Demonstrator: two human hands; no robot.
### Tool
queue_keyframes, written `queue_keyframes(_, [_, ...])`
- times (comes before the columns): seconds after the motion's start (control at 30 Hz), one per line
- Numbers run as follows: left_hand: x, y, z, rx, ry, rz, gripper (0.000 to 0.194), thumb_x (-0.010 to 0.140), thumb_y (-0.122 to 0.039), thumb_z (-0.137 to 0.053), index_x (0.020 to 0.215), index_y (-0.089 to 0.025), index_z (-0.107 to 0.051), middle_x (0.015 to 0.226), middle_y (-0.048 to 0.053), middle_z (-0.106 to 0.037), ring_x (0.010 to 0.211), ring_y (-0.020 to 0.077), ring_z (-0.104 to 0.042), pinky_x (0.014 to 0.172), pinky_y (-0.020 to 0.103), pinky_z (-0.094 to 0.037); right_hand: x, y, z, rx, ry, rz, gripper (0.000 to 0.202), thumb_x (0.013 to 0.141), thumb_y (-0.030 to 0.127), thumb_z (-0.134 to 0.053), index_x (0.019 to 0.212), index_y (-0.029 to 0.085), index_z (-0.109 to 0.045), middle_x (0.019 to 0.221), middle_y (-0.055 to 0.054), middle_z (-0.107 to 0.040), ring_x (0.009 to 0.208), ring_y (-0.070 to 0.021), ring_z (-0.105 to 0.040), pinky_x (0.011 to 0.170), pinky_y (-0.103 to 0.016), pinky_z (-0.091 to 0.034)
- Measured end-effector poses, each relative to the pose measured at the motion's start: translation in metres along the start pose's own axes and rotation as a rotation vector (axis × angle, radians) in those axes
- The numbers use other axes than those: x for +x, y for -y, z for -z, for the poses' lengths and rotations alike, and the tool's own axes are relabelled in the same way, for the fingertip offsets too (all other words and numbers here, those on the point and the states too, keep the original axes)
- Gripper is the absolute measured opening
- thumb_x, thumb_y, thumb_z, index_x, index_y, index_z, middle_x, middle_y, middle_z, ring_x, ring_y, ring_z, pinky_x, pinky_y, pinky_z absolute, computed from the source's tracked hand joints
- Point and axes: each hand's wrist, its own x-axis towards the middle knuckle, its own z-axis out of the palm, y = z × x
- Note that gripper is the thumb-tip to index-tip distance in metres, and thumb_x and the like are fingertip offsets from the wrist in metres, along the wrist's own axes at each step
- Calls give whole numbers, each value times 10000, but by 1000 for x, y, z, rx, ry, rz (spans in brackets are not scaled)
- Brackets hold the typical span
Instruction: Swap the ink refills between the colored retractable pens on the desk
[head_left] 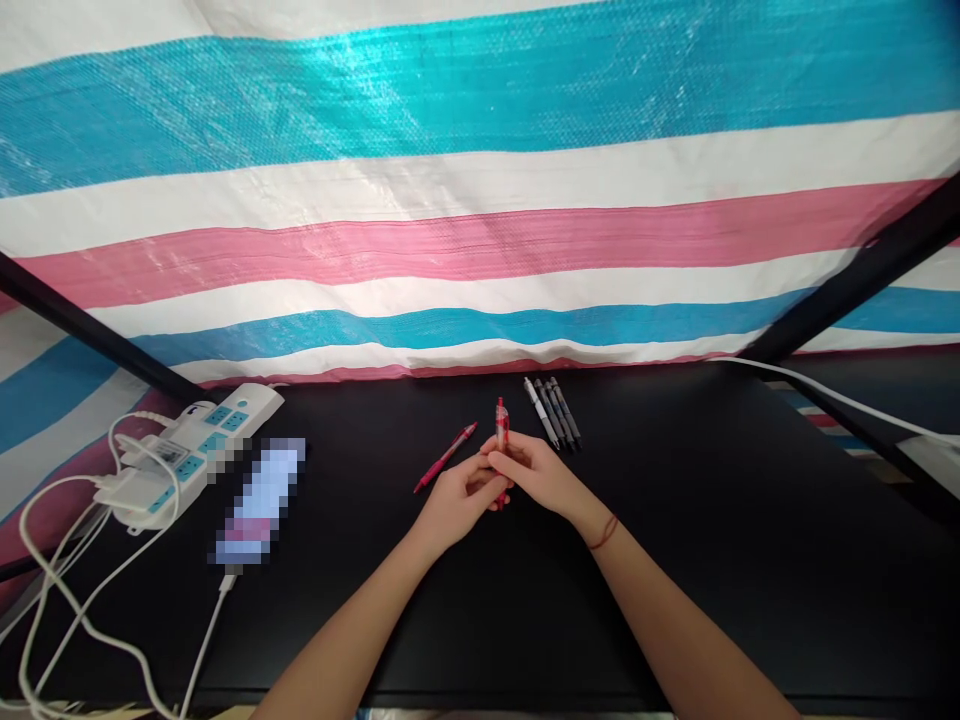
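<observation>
Between my two hands a red pen [502, 422] with a clear barrel stands roughly upright, its top poking out above the fingers. My left hand [465, 497] closes around the lower part, where a bit of red shows beneath the fingers. Pinching the middle of the barrel is my right hand [534, 470], with a thin red string on its wrist. A second red pen [445, 457] lies slanted on the black table, just left of my left hand. Behind my right hand lie a white pen [541, 412] and several dark pens [562, 412], side by side.
A phone [262, 500], pixelated, lies at the left with a white cable [204, 645] plugged in. Past it is a white power strip [225, 420] with tangled cords. Striped sheeting [480, 240] hangs behind the black table [750, 520]; dark frame bars [862, 265] slant at both sides.
</observation>
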Motion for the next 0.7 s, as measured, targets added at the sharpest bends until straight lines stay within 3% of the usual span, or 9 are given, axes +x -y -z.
queue_keyframes(0.07, [-1, -3, 1, 71, -3, -12, 334, 831, -329, -550, 1098, -136, -605, 922, 86, -699, 787, 179, -657, 677, 292, -526, 0, 3, 4, -25, -70, 31, 305, 798, 481, -573, 835, 179, -583, 761, -28, -656, 625, -151, -619, 582, -284, -513])
queue_keyframes(0.13, [-3, -6, 4, 216, -46, -51, 313, 837, -317, -537, 1098, -164, -616, 983, 79, -702, 790, 183, -664, 687, 299, -530, 0, 4, 13, -69, -244, 47, 331, 787, 517, -566, 822, 188, -550, 716, -29, -663, 602, -156, -622, 582, -284, -510])
queue_keyframes(0.2, [-5, -10, 9, 437, -118, -144, 265, 841, -313, -537, 1054, -197, -645, 970, 56, -712, 772, 179, -660, 733, 312, -524, 0, 5, 29, -179, -419, 17, 356, 781, 545, -546, 837, 194, -538, 595, -2, -622, 469, -142, -567, 487, -268, -468])
queue_keyframes(0.27, [-6, -11, 16, 664, -192, -262, 222, 850, -300, -529, 997, -213, -670, 914, 43, -717, 781, 186, -648, 789, 326, -506, 0, 3, 47, -392, -575, -7, 337, 780, 530, -536, 830, 196, -551, 501, 29, -554, 394, -131, -492, 443, -258, -405])
queue_keyframes(0.37, [-5, -11, 28, 901, -277, -369, 218, 867, -267, -496, 979, -212, -674, 898, 48, -707, 821, 204, -626, 801, 336, -492, -2, -3, 73, -784, -747, -57, 236, 786, 428, -533, 784, 197, -583, 462, 30, -506, 461, -159, -505, 518, -270, -369])
queue_keyframes(0.5, [-1, -8, 48, 1052, -331, -322, 252, 860, -287, -510, 1057, -215, -649, 1005, 58, -675, 891, 229, -596, 821, 360, -476, -2, -17, 89, -1020, -738, -230, 206, 772, 311, -531, 921, 194, -612, 601, -23, -617, 585, -206, -573, 542, -273, -336])
queue_keyframes(0.57, [1, -7, 58, 1081, -298, -246, 319, 817, -361, -575, 1085, -203, -644, 1026, 77, -650, 940, 253, -587, 838, 367, -468, -3, -21, 91, -1051, -709, -279, 236, 775, 294, -521, 970, 196, -609, 677, -44, -651, 628, -217, -589, 548, -276, -335])
queue_keyframes(0.7, [3, -4, 72, 1064, -179, -158, 351, 772, -400, -616, 1062, -208, -661, 888, 49, -629, 796, 208, -609, 732, 307, -476, -5, -25, 89, -1079, -704, -271, 222, 788, 294, -499, 955, 206, -615, 755, -56, -668, 689, -227, -602, 569, -284, -349])
